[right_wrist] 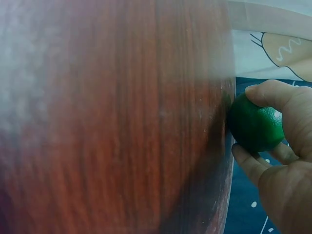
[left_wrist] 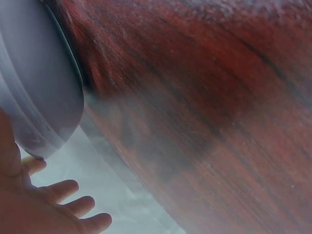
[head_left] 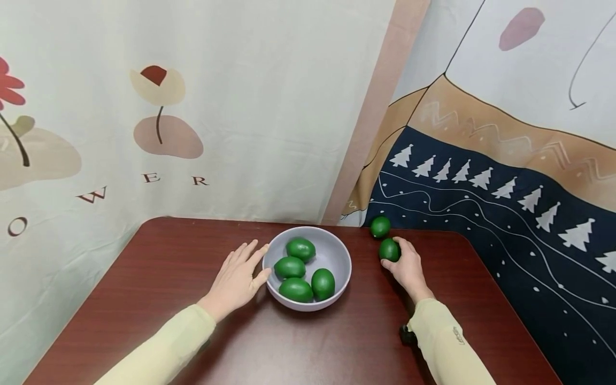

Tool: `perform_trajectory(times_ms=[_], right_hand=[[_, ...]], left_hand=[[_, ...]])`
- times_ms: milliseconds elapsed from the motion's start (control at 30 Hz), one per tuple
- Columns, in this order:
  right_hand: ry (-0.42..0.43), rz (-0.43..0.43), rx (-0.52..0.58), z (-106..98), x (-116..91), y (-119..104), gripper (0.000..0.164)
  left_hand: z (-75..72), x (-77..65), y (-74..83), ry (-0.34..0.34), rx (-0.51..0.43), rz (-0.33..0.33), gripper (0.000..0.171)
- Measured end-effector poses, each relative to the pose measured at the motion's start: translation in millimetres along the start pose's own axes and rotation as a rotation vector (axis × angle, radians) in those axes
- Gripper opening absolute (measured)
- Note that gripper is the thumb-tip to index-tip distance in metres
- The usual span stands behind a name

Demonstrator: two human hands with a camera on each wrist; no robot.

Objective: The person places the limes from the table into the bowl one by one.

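A pale grey-purple bowl (head_left: 344, 267) stands on the table with several green limes (head_left: 295, 290) inside. My left hand (head_left: 236, 280) is beside it, fingers spread, with thumb and index fingertip right at the rim. In the left wrist view the spread fingers of this hand (left_wrist: 53, 200) show next to the bowl's outer wall (left_wrist: 44, 73). To the right of the bowl, my right hand (head_left: 408, 267) grips a lime (head_left: 389, 249) between thumb and fingers. The right wrist view shows the held lime (right_wrist: 256, 122) with fingers curled round it.
Another lime (head_left: 380, 226) lies just behind the held one, close to the back edge of the dark red wooden table (head_left: 337, 342). Patterned curtains (head_left: 264, 107) hang behind and to the right of the table.
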State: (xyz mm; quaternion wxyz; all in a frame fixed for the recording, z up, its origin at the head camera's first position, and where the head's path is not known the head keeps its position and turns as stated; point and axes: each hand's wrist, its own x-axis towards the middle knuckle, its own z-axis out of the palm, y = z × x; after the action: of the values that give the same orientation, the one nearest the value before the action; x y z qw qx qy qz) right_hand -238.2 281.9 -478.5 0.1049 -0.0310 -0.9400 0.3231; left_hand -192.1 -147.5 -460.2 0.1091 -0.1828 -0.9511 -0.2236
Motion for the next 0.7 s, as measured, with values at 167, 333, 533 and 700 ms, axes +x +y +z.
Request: perform_trajectory(times_ms=[167,333,533,700], right_hand=[[0.027,-0.025,0.015,0.7,-1.4,-0.8,0.069],[0.046,-0.042,0.021,0.3,-2.1,-2.8,0.068],[0.05,-0.039,0.036,0.0,-2.2,-3.8,0.069],[0.054,-0.047,0.047,0.0,-2.5,-6.1,0.07]], left_hand=[[-0.6,-0.3,0.5,-0.002,-0.003,-0.003,0.057],[-0.9,-0.2,0.9,0.006,0.0,-0.001,0.057],[0.6,1.0,-0.2,-0.004,-0.002,-0.007,0.058],[2.1,1.2,-1.6,-0.01,-0.001,-0.011,0.058]])
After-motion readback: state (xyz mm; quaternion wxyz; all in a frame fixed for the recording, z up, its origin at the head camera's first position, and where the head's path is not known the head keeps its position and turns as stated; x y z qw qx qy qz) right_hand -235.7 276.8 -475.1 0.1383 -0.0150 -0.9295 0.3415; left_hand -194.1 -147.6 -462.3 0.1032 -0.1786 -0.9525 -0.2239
